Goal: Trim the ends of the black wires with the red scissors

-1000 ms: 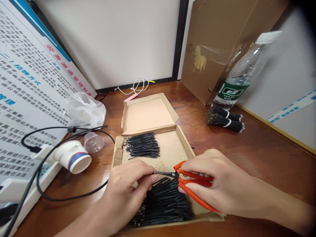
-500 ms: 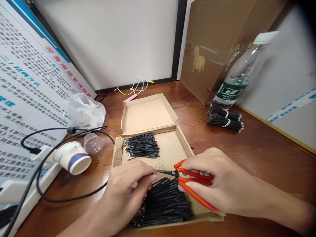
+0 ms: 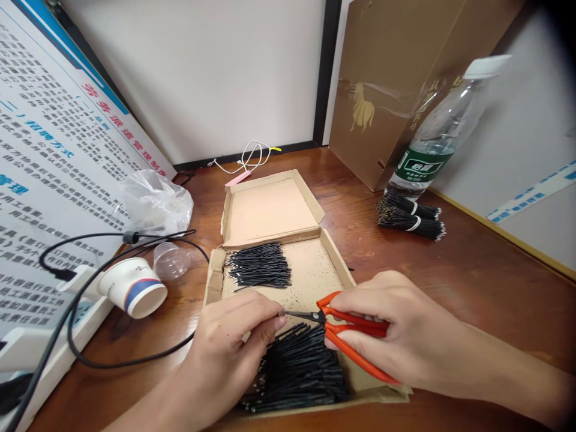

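My left hand (image 3: 238, 342) is closed in a pinch above the open cardboard box (image 3: 333, 258). Between its thumb and forefinger shows just the end of a short wire (image 3: 281, 313); the fingers hide the rest. My right hand (image 3: 382, 324) is wrapped round a pair of scissors (image 3: 355, 324) with red handles. Their narrow dark blades point left, with the tips at the wire end by my left fingertips. Below both hands lies a large pile of short black wires (image 3: 306, 369). A smaller, neater pile of black wires (image 3: 258, 265) lies in the box's far left part.
Dark crumbs dot the box floor. At the right stand a water bottle (image 3: 427, 150) and tied wire bundles (image 3: 409, 222) before a brown carton (image 3: 382, 90). On the left are a tipped paper cup (image 3: 132, 288), a clear plastic cup (image 3: 171, 261), a plastic bag (image 3: 157, 204) and a looping black cable (image 3: 135, 365).
Almost nothing differs. Both hands, the scissors and the wire piles stay in nearly the same places; the view shifts very slightly.
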A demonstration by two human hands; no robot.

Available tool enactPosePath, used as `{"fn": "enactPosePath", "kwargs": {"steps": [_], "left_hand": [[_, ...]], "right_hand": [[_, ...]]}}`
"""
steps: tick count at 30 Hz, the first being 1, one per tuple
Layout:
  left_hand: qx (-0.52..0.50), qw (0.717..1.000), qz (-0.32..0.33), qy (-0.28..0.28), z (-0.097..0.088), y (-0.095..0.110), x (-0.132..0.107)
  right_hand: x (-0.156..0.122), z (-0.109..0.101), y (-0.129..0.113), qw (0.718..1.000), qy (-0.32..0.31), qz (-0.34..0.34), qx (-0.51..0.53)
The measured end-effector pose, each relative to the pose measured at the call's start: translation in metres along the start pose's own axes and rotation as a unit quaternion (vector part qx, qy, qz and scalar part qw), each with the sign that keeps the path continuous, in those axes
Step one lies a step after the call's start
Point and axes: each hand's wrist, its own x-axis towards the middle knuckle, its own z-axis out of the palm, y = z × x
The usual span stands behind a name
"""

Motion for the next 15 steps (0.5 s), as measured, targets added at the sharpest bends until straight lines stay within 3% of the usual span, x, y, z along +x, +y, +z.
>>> {"fn": "enactPosePath", "kwargs": {"steps": [9,15], "left_hand": [[-0.010,1.000,0.004,-0.002,0.0000,-0.0007,-0.0014],[0.002,1.000,0.025,0.014,0.0015,-0.0032,-0.0011]], "right_hand": [[-0.0005,0.0002,-0.0028,1.000,-0.010,0.026,-0.007],[0.0009,0.0008,-0.0004,1.000,-0.010,-0.006,-0.011]]}}
